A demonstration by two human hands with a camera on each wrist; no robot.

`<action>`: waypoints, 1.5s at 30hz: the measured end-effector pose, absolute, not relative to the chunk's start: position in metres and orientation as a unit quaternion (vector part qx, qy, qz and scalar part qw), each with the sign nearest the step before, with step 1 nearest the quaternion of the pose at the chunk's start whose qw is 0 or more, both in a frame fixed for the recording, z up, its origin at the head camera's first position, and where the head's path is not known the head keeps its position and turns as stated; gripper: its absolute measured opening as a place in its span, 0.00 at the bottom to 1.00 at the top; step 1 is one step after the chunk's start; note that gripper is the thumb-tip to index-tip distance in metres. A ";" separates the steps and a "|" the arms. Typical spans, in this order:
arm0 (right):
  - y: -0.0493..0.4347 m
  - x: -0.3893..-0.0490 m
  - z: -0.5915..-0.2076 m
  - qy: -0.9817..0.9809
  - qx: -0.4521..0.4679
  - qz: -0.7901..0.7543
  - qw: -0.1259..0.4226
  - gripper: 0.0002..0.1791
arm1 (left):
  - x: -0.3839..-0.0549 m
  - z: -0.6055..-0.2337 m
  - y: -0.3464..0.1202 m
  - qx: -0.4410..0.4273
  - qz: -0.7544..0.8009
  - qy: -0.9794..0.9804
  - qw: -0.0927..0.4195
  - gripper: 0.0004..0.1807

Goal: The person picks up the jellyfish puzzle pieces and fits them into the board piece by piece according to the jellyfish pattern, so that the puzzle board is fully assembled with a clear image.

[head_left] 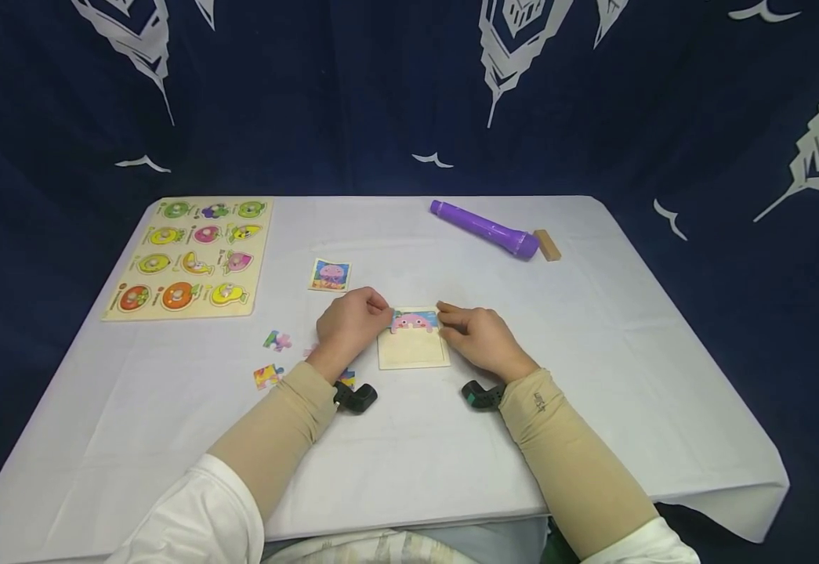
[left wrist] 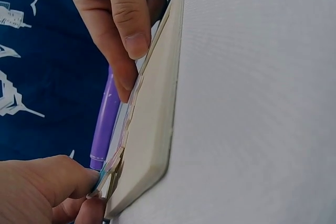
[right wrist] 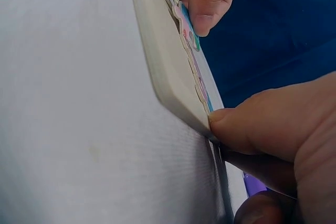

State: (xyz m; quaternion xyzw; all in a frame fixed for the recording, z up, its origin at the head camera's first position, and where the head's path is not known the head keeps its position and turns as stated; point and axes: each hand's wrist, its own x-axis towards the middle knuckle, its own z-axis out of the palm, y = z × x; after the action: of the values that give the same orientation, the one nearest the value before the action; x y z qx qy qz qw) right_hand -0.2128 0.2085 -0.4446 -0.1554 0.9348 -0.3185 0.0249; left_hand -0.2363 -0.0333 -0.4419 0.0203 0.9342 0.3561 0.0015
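In the head view a small wooden puzzle board [head_left: 413,356] lies between the hands. Joined pieces with a pink cartoon face [head_left: 412,322] fill its far part; the near part shows bare wood. My left hand [head_left: 355,325] pinches a puzzle piece [right wrist: 188,29] between thumb and finger at the board's far left. That piece is tilted up against the joined ones in the left wrist view. At the right edge my right hand [head_left: 481,338] holds the board, its thumb [right wrist: 223,121] against the rim and its fingers by the far corner.
Loose puzzle pieces [head_left: 268,376] lie left of the board, some partly hidden by the left arm. Behind it is a square picture card [head_left: 330,275]. A fruit puzzle board [head_left: 190,294] is at far left, with a purple tube [head_left: 483,227] and brown block [head_left: 547,245] at back right.
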 end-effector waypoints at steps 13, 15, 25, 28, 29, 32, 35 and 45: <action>0.208 -0.215 -0.444 0.934 -0.162 -0.317 0.019 0.20 | -0.236 -0.444 -0.033 0.047 0.332 0.942 -0.014 0.09; 0.208 -0.215 -0.444 0.934 -0.163 -0.318 0.021 0.20 | -0.236 -0.444 -0.033 0.046 0.330 0.943 -0.013 0.09; 0.206 -0.213 -0.444 0.933 -0.159 -0.321 0.024 0.20 | -0.236 -0.445 -0.032 0.046 0.322 0.946 -0.013 0.10; 0.206 -0.213 -0.444 0.933 -0.160 -0.322 0.022 0.20 | -0.237 -0.444 -0.032 0.046 0.318 0.947 -0.015 0.11; 0.206 -0.213 -0.444 0.933 -0.160 -0.322 0.023 0.20 | -0.237 -0.443 -0.032 0.045 0.318 0.947 -0.017 0.11; 0.208 -0.213 -0.444 0.933 -0.159 -0.323 0.026 0.20 | -0.238 -0.439 -0.034 0.035 0.336 0.941 -0.018 0.12; 0.209 -0.212 -0.445 0.934 -0.155 -0.322 0.030 0.20 | -0.237 -0.428 -0.046 0.022 0.384 0.923 -0.026 0.14; 0.208 -0.213 -0.444 0.935 -0.161 -0.314 0.024 0.21 | -0.212 -0.380 -0.140 0.007 0.514 0.853 -0.093 0.18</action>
State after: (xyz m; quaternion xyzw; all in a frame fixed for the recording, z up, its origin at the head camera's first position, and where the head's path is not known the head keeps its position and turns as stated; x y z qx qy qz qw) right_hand -0.2129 0.2082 -0.4444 -0.1612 0.9353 -0.3139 0.0244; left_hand -0.2123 -0.1403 -0.3795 0.0066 0.8528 0.5139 -0.0926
